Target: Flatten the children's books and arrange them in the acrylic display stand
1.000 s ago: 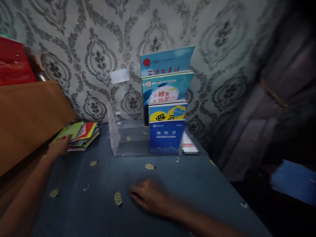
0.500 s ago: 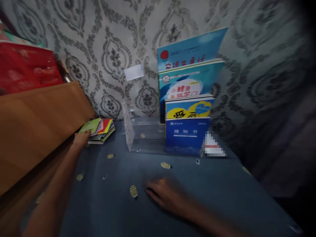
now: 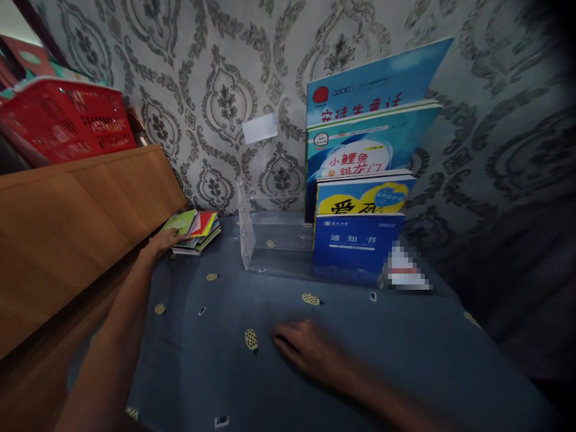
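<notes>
The left hand (image 3: 162,241) lies at an uneven stack of thin paper books (image 3: 197,233), its fingers on the smooth green top cover; whether they pinch it I cannot tell. The stack sits on flat blue cloth (image 3: 216,360), beside a slanting, wood-grained panel (image 3: 90,222). The right hand (image 3: 306,345), blurred, is loosely curled over the cloth; how closely its fingers meet is unclear. Beyond it, glossy rectangular books (image 3: 360,246) stand stepped in a clear plastic rack (image 3: 246,237) before scrolled, damask-patterned wallpaper (image 3: 283,48)
</notes>
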Tool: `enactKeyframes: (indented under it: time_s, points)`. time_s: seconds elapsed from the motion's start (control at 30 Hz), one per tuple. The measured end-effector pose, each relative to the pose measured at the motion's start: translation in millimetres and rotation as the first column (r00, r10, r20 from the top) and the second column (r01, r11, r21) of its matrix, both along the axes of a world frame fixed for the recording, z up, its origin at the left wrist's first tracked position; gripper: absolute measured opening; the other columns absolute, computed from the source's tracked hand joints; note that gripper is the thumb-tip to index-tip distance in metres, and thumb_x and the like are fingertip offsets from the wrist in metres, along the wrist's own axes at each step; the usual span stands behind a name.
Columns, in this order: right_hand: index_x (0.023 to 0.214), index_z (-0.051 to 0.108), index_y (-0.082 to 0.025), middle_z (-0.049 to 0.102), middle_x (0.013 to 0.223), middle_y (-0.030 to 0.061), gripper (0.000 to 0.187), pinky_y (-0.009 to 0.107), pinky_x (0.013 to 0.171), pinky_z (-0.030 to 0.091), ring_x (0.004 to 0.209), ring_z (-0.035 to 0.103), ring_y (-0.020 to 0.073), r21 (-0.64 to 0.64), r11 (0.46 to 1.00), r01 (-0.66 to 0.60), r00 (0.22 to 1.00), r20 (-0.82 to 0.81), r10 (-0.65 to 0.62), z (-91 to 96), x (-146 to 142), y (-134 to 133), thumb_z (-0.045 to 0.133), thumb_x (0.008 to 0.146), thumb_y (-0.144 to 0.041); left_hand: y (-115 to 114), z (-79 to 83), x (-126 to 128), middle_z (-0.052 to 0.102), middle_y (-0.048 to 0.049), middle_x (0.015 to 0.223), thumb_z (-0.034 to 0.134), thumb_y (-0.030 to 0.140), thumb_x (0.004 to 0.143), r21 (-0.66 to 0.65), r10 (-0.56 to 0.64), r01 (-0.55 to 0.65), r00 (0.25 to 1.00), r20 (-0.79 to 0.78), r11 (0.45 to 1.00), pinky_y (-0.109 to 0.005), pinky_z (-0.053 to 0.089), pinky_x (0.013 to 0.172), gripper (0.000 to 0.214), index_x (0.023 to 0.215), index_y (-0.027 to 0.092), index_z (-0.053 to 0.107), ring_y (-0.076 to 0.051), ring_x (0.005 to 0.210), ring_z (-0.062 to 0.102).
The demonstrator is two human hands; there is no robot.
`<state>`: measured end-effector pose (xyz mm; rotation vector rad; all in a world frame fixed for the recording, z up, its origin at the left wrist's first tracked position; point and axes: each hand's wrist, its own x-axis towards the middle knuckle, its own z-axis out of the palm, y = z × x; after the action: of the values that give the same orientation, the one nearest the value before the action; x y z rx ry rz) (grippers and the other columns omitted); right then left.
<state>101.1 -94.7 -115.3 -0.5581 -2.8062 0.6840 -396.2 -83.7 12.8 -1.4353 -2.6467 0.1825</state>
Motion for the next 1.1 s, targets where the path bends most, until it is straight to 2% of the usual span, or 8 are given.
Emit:
enactKeyframes:
  time_s: [0.17, 0.3, 0.5, 0.73, 0.83, 0.93, 1.0, 1.1]
  points:
    - [0.098, 0.068, -0.020, 0.074, 0.087, 0.0059, 0.023, 0.029, 0.073, 0.042, 0.080, 0.069, 0.0194, -0.011, 1.000, 0.011, 1.000, 0.012, -0.011, 2.2, -0.4, -1.2, 0.046, 0.103, -0.024, 4.2, 5.2, 11.1, 0.070, -0.0222, 0.127, 0.034, 0.064, 0.095, -0.047, 0.032, -0.034, 0.998, -0.053, 0.998, -0.040, 0.054, 0.088, 0.069, 0.128, 0.013, 0.066, -0.036, 0.115, 0.068]
    - [0.098, 0.069, -0.019, 0.074, 0.087, 0.0059, 0.025, 0.030, 0.073, 0.041, 0.079, 0.069, 0.0197, -0.032, 0.999, 0.010, 1.000, 0.022, -0.010, 6.9, 0.9, -1.7, 0.045, 0.103, -0.025, 8.6, 10.3, 22.0, 0.072, -0.0180, 0.122, 0.042, 0.045, 0.097, -0.084, -0.071, 0.063, 0.994, -0.089, 0.994, -0.034, 0.052, 0.094, 0.048, 0.123, 0.015, 0.068, -0.030, 0.115, 0.068]
    - [0.099, 0.068, -0.019, 0.074, 0.088, 0.0063, 0.024, 0.030, 0.071, 0.041, 0.079, 0.068, 0.0197, -0.031, 0.999, -0.006, 1.000, 0.008, 0.006, 3.9, 0.7, -0.4, 0.045, 0.103, -0.024, 21.1, 10.4, 39.0, 0.073, -0.0191, 0.121, 0.047, 0.019, 0.092, -0.107, -0.136, 0.121, 0.981, -0.141, 0.987, -0.036, 0.050, 0.098, 0.032, 0.110, 0.014, 0.073, -0.029, 0.113, 0.068]
    - [0.097, 0.068, -0.020, 0.073, 0.086, 0.0058, 0.024, 0.028, 0.073, 0.042, 0.078, 0.067, 0.0184, -0.034, 0.999, 0.002, 1.000, -0.015, -0.003, -0.9, 0.3, 0.1, 0.046, 0.103, -0.026, -14.2, 17.5, 53.1, 0.070, -0.0202, 0.123, 0.038, 0.028, 0.096, 0.069, -0.030, 0.049, 0.967, -0.254, 0.996, -0.043, 0.052, 0.092, 0.043, 0.131, 0.013, 0.059, -0.034, 0.113, 0.067]
    - [0.096, 0.068, -0.020, 0.072, 0.085, 0.0055, 0.024, 0.027, 0.075, 0.042, 0.079, 0.067, 0.0178, -0.037, 0.999, 0.004, 1.000, -0.020, -0.004, -1.3, 0.0, 0.6, 0.046, 0.104, -0.027, -34.1, 7.9, 53.9, 0.063, -0.0174, 0.137, 0.038, 0.039, 0.098, 0.150, -0.105, 0.144, 0.965, -0.240, 0.978, -0.040, 0.050, 0.099, 0.052, 0.144, 0.015, 0.046, -0.031, 0.123, 0.062]
    - [0.097, 0.069, -0.020, 0.073, 0.088, 0.0059, 0.026, 0.028, 0.075, 0.043, 0.080, 0.067, 0.0179, -0.030, 1.000, -0.002, 1.000, -0.013, 0.002, -0.9, 0.1, 0.5, 0.044, 0.104, -0.027, -46.3, -11.4, 53.3, 0.048, -0.0188, 0.154, 0.051, 0.043, 0.093, 0.044, -0.201, 0.214, 0.959, -0.200, 0.976, -0.049, 0.043, 0.110, 0.068, 0.153, 0.016, 0.036, -0.034, 0.139, 0.049]
    - [0.097, 0.069, -0.019, 0.073, 0.089, 0.0060, 0.027, 0.029, 0.076, 0.043, 0.081, 0.067, 0.0183, -0.032, 0.999, -0.011, 1.000, -0.012, 0.010, -0.4, 0.5, 0.0, 0.044, 0.104, -0.027, -49.8, -22.6, 53.4, 0.038, -0.0187, 0.161, 0.055, 0.038, 0.091, -0.026, -0.182, 0.180, 0.963, -0.200, 0.983, -0.056, 0.040, 0.112, 0.073, 0.157, 0.019, 0.030, -0.036, 0.145, 0.041]
    - [0.097, 0.069, -0.019, 0.073, 0.091, 0.0061, 0.026, 0.029, 0.077, 0.043, 0.082, 0.067, 0.0187, -0.027, 1.000, -0.006, 1.000, -0.019, 0.006, 1.0, 0.8, -1.0, 0.044, 0.104, -0.026, -51.2, -28.9, 56.1, 0.040, -0.0161, 0.162, 0.045, 0.023, 0.095, -0.009, -0.149, 0.151, 0.963, -0.226, 0.989, -0.053, 0.042, 0.111, 0.065, 0.158, 0.023, 0.029, -0.033, 0.144, 0.043]
